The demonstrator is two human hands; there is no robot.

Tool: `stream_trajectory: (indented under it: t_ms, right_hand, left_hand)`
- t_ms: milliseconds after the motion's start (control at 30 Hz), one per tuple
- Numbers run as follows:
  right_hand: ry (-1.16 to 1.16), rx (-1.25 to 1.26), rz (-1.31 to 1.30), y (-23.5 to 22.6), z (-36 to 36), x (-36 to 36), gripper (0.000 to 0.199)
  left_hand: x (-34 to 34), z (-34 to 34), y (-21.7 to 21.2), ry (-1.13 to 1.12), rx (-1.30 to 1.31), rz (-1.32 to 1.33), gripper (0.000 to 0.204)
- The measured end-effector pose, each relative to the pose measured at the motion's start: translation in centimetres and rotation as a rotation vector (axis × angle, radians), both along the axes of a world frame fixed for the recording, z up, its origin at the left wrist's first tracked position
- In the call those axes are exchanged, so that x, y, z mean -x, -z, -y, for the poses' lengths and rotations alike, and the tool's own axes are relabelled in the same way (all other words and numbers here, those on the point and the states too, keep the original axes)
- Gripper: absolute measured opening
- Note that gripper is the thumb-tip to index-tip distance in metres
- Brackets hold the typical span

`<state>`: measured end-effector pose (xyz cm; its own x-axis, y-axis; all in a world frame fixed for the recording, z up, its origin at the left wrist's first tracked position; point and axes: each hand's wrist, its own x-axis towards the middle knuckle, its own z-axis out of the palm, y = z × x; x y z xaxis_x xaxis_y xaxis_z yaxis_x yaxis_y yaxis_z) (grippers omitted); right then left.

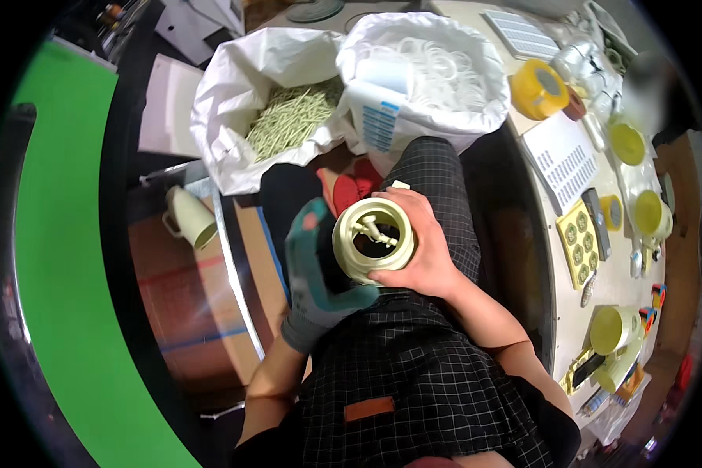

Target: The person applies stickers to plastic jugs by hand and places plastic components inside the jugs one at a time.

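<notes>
Over my lap, my right hand [425, 246], bare, wraps round the right side of a round pale yellow-green plastic container [347, 251]. Its wide round mouth faces up, and a few small pale plastic pieces [373, 231] show inside. My left hand [308, 261], in a grey and teal glove, is at the container's left side with thumb and fingers spread apart. Whether the glove touches the container I cannot tell. Ahead of my knees, a white sack [226, 101] holds many thin pale-green plastic sticks [292, 117].
Another white sack [483, 113] holds translucent rings [444, 74]. At left, a pale jug [189, 218] lies by cardboard [171, 288] near a green surface [62, 257]. On the right-hand table [550, 312] are a tape roll [540, 88], printed sheet [561, 160], yellow tray [579, 243] and several cups [615, 329].
</notes>
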<state>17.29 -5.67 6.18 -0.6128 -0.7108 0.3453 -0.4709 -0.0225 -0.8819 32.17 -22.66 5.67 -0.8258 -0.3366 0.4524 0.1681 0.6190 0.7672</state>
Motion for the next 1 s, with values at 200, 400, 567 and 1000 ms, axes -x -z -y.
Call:
stream_trajectory:
  t_ms: [200, 400, 567, 1000]
  right_hand:
    - [-0.028, -0.009, -0.116, 0.2, 1.4, -0.9, 0.098]
    - [0.01, -0.14, -0.144, -0.3, 1.4, -1.7, 0.097]
    - [-0.029, -0.123, -0.125, 0.1, 1.5, -2.4, 0.096]
    - [-0.025, 0.271, -0.456, -4.9, 19.1, 7.9, 0.081]
  left_hand:
    - [1.2, 0.0, -3.3, 0.086, 0.467, 0.003, 0.049]
    - [1.6, 0.2, -4.0, 0.189, 0.586, 0.152, 0.044]
    - [0.6, 0.0, -3.1, 0.207, 0.552, 0.243, 0.03]
    - [8.4, 12.0, -5.9, -0.594, 0.703, -0.278, 0.122]
